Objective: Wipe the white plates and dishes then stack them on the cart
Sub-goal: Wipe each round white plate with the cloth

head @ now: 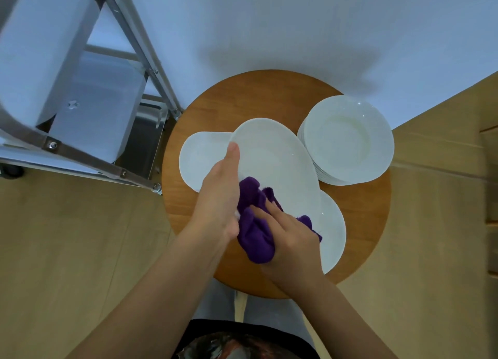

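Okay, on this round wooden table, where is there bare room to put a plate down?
Bare wood shows along the round table's far edge, behind the oval dish, and at the right rim below the plate stack. The middle is crowded.

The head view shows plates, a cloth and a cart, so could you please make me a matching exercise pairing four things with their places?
Things:
1. cloth
2. oval plate
3. plate stack
4. cart

Places:
A. right side of the round table
B. left of the table, on the floor
C. gripped by the right hand
D. held at its edge by the left hand

Pairs: 1-C, 2-D, 3-A, 4-B
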Demonstrator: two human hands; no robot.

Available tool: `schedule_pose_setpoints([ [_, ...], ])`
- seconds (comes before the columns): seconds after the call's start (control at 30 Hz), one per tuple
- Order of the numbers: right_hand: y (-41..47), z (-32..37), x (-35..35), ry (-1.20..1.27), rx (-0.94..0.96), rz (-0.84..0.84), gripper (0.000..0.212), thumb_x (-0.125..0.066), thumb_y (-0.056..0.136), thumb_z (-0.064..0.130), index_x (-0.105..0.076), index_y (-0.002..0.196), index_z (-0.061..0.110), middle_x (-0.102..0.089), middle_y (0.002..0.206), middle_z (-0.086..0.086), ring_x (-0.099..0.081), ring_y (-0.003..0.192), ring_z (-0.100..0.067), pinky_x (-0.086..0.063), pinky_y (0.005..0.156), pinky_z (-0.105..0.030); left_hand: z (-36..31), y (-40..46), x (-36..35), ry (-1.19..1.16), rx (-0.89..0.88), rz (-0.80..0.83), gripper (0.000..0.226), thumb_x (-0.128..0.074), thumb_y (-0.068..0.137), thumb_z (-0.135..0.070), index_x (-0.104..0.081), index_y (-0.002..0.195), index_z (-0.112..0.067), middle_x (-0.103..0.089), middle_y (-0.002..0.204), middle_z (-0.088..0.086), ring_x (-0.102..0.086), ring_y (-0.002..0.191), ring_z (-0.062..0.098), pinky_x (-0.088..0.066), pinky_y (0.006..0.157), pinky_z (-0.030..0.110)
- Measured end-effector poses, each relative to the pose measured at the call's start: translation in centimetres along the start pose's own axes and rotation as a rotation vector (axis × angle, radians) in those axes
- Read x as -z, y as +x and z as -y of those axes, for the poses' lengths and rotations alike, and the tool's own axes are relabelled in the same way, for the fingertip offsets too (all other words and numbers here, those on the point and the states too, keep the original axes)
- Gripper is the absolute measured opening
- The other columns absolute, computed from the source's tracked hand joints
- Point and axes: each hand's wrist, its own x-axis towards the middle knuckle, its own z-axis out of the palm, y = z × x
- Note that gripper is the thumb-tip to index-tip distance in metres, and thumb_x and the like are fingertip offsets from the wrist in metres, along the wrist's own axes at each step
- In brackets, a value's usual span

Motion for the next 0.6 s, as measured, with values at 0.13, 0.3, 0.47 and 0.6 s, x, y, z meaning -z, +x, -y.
schedule_pose_setpoints([
  [0.13, 0.9, 0.4, 2.8, 0.49, -0.523, 0.009, 0.046, -0.078, 0.074, 0.011, -0.057, 0.114, 0.019, -0.065, 0.103, 0.003, -0.063, 0.102, -0.019, -0.052, 0.084, -0.02, -1.4, -0.7, 0.1, 0.198, -0.203, 0.198, 0.064, -0.039, 0.06, -0.087, -0.051, 0.106, -0.045, -0.06, 0.121, -0.008, -0.056, 0.11, 0.012, -0.045, 0.096, 0.039],
  [0.3, 0.5, -1.2, 5.4, 1.353, -0.484, -0.231, 0.076, -0.065, 0.06, -0.004, -0.048, 0.13, 0.019, -0.07, 0.104, 0.005, -0.068, 0.095, -0.017, -0.057, 0.066, -0.03, 1.8, 1.6, 2.7, 0.1, -0.053, 0.114, 0.08, -0.055, 0.076, -0.065, -0.036, 0.143, -0.025, -0.044, 0.144, 0.002, -0.045, 0.129, 0.021, -0.034, 0.105, 0.038],
  [0.47, -0.2, -2.4, 4.3, 1.587, -0.679, -0.128, 0.052, -0.058, 0.061, -0.005, -0.059, 0.11, 0.014, -0.074, 0.095, -0.003, -0.071, 0.086, -0.02, -0.057, 0.065, -0.029, 4.5, 2.5, 4.4, -0.535, 0.109, 0.424, 0.07, -0.096, 0.034, -0.029, -0.075, 0.099, -0.015, -0.07, 0.111, 0.011, -0.068, 0.098, 0.028, -0.058, 0.074, 0.043],
  [0.6, -0.8, -3.7, 4.1, 1.434, -0.797, -0.011, 0.051, -0.071, 0.067, -0.001, -0.06, 0.113, 0.016, -0.073, 0.1, -0.005, -0.07, 0.09, -0.02, -0.057, 0.066, -0.027, 3.6, 3.0, 5.5, -0.378, 0.017, 0.328, 0.091, -0.092, 0.036, -0.023, -0.059, 0.12, -0.014, -0.068, 0.115, 0.012, -0.067, 0.101, 0.03, -0.058, 0.072, 0.042],
])
